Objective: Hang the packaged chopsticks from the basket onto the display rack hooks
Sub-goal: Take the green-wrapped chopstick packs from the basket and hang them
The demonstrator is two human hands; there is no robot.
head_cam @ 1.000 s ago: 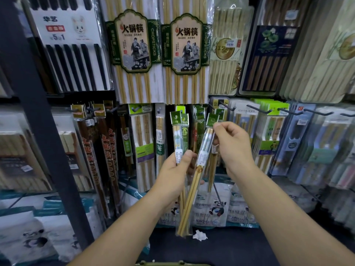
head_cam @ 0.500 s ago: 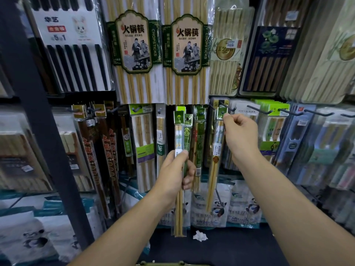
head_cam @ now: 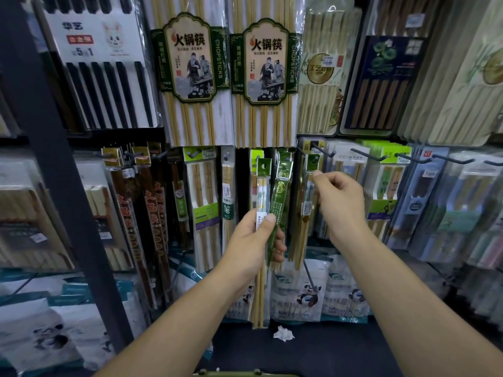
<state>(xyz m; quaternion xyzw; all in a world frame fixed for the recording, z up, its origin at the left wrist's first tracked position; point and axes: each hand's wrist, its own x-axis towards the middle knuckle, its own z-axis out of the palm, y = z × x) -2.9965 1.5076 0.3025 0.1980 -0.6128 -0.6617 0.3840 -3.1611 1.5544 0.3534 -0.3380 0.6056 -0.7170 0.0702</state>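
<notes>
Packs hang crowded on every side. Two big hot-pot chopstick packs (head_cam: 190,77) are at 12 o'clock and a dark post (head_cam: 54,186) stands at 9 o'clock. The left hand (head_cam: 253,240) grips a clear pack (head_cam: 261,191) and a green pack (head_cam: 280,197) together. At 1 o'clock the right hand (head_cam: 340,202) pinches a third pack (head_cam: 312,161), whose header is on a hook (head_cam: 322,152), with little free room beside it.

The single head-worn camera is looking forward and slightly downward, facing the display rack (head_cam: 51,172) from close up.
</notes>
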